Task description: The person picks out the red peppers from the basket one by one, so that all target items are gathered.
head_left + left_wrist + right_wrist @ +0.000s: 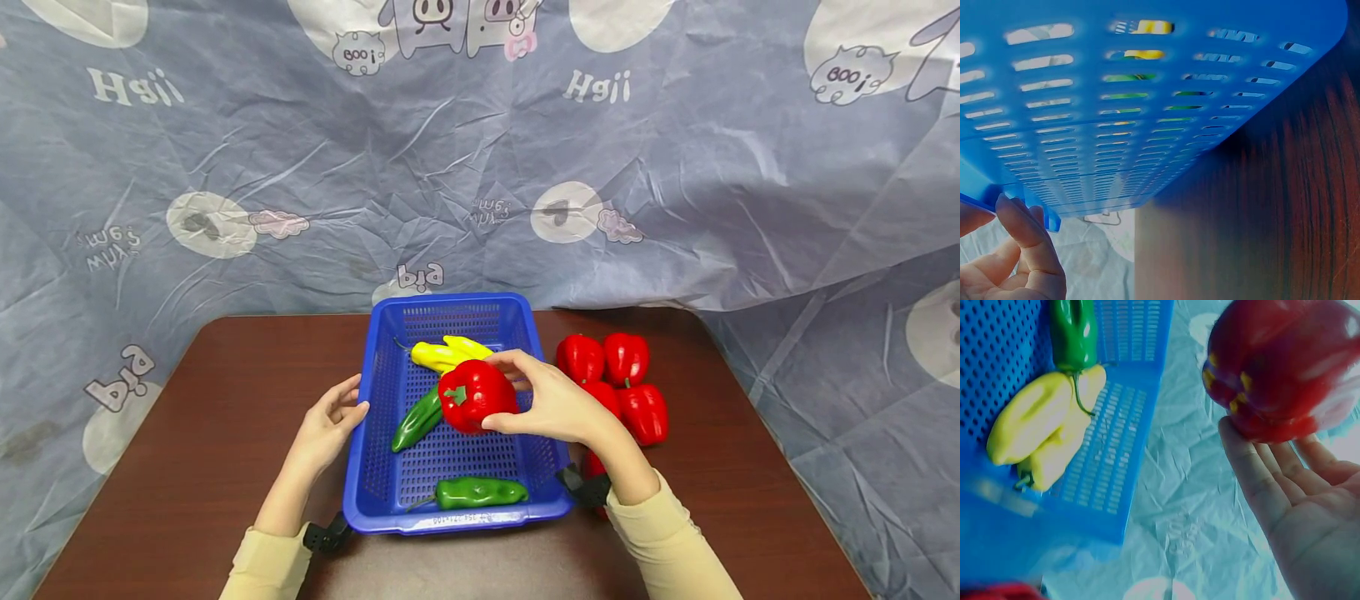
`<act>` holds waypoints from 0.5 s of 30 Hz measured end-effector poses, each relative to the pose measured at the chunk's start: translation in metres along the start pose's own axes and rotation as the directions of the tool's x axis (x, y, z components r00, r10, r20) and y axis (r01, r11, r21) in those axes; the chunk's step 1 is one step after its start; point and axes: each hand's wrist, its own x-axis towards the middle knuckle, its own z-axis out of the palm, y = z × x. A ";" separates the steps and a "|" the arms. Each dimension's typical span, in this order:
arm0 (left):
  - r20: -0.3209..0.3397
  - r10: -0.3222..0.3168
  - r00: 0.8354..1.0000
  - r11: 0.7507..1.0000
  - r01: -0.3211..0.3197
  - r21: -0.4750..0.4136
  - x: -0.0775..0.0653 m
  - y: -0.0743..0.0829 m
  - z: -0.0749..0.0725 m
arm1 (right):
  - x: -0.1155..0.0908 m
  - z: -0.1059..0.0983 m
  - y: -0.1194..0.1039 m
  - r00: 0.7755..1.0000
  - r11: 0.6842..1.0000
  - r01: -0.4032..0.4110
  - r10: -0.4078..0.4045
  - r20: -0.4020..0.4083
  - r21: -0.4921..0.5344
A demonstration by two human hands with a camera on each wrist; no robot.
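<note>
My right hand (551, 404) holds a red bell pepper (480, 396) over the blue basket (357, 467), its green stem facing left. In the right wrist view, the fingers curve against the underside of the bell pepper (1279, 369). At the basket's left side, my left hand (326, 425) pinches the rim; in the left wrist view, thumb and fingers (1025, 240) meet at the rim. Inside the basket lie yellow peppers (438, 357) at the back, a long green pepper (416, 423) near the middle and another green pepper (482, 492) near the front.
Several red bell peppers (645, 412) are grouped on the brown table (187, 467) right of the basket, some partly hidden by the right arm. A grey patterned cloth (337, 208) hangs behind the table.
</note>
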 end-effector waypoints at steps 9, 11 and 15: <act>0.002 0.004 1.000 1.000 -0.004 0.006 0.000 0.000 0.000 | -0.032 -0.024 0.020 0.979 0.991 -0.017 0.043 -0.197 0.133; -0.001 0.005 1.000 1.000 -0.005 0.008 0.000 -0.001 0.000 | -0.039 -0.027 0.026 0.971 0.985 -0.017 0.058 -0.234 0.172; -0.002 0.007 1.000 1.000 -0.007 0.006 0.000 0.000 0.000 | -0.053 -0.033 0.039 0.951 0.972 0.008 0.066 -0.303 0.236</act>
